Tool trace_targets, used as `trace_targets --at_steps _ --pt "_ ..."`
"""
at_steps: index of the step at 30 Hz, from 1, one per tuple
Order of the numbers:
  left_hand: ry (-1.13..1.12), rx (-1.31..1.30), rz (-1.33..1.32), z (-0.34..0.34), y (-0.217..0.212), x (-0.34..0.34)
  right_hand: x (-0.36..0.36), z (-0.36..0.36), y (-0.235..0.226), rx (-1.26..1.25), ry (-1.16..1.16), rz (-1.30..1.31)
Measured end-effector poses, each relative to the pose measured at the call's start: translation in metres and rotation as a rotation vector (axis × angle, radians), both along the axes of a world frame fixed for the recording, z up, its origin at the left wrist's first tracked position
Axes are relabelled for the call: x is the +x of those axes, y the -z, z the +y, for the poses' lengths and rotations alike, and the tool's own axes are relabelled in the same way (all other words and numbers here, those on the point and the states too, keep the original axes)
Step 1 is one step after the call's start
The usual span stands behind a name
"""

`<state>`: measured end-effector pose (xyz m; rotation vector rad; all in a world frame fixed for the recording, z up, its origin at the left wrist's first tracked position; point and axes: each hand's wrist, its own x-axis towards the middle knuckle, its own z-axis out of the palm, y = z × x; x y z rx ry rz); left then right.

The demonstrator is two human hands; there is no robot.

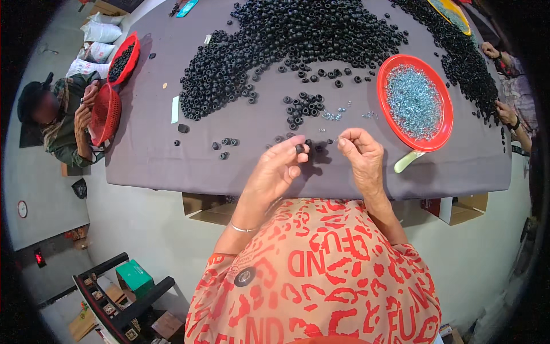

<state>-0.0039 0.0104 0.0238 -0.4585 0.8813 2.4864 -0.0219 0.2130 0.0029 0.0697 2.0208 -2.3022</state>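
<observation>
Near the table's front edge, my left hand [275, 169] pinches a small black ring-shaped part [299, 148] between thumb and fingers. Close by on the right, my right hand [363, 157] has thumb and forefinger pressed together; what sits at their tips is too small to make out. Several black parts [303, 109] lie in a small cluster beyond my hands. Beside that cluster are a few shiny bluish pieces [331, 115]. More such pieces [413, 102] fill a red round tray [385, 109] to the right of my right hand.
A large heap of black parts [286, 40] covers the table's far middle. A pale green handle [408, 161] juts from beneath the tray. At the left, a person [63, 117] sits by red baskets [105, 117]; another person's hands [506, 113] touch black parts along the right edge.
</observation>
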Motion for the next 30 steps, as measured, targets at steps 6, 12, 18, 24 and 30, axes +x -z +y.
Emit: trace_targets --at_steps 6,12,18,24,30 --pt "0.040 0.079 0.055 -0.001 -0.001 0.006 0.007 -0.005 -0.012 -0.018 -0.015 -0.003" --pt "-0.058 -0.268 0.118 0.006 -0.006 0.010 0.013 -0.010 -0.020 0.011 -0.056 0.007" --pt "-0.097 -0.103 0.146 0.003 0.000 0.011 0.017 -0.018 -0.031 0.002 -0.131 0.037" --pt "-0.077 0.024 0.130 0.007 0.001 0.012 0.019 -0.025 -0.038 -0.050 -0.149 0.010" --pt "-0.079 -0.043 0.162 0.009 0.003 0.014 0.016 -0.029 -0.031 -0.010 -0.136 0.098"
